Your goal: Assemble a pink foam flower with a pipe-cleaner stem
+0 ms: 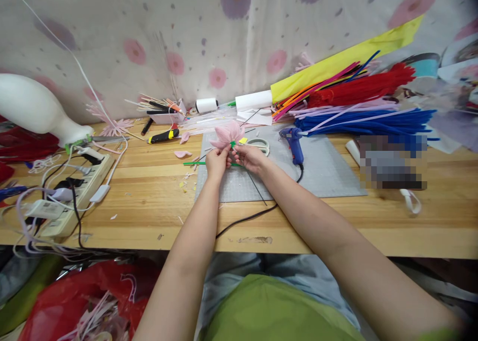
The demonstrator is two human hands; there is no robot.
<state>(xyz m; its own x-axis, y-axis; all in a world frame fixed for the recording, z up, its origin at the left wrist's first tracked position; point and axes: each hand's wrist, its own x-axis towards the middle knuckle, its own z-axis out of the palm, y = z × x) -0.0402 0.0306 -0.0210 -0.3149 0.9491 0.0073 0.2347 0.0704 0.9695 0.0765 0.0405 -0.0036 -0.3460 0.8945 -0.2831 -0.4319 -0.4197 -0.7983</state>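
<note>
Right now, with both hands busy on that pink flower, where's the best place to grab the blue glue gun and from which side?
Take the blue glue gun by its handle, the thicker part nearest you where the black cord leaves it. It lies flat on the grey mat with its nozzle end pointing away, so come from the near side, just right of the right hand; that probably keeps fingers off the tip.

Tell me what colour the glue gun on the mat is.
The glue gun is blue, with a black cord; it shows in the head view.
</note>
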